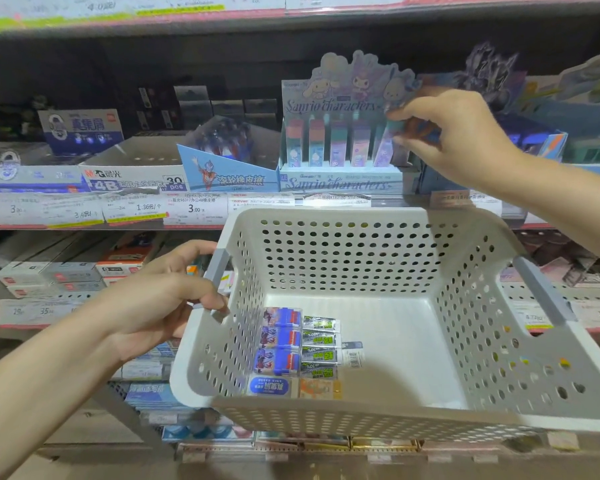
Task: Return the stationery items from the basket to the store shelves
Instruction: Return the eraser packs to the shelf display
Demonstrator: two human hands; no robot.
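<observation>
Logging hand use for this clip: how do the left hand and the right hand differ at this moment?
The left hand is low, gripping the grey handle of the white basket; the right hand is raised at the shelf, pinching a pastel packet at the Sanrio display box. The left carries; the right places. Both are bare and holding something.

display box (340, 183): "Sanrio characters" | eraser carton (136, 180): "M&G", "4B", "30 pcs" | price tags (146, 211): "3.00", "1.36", "3.4" | green-labelled erasers (319, 337) in basket: "30%"
</observation>
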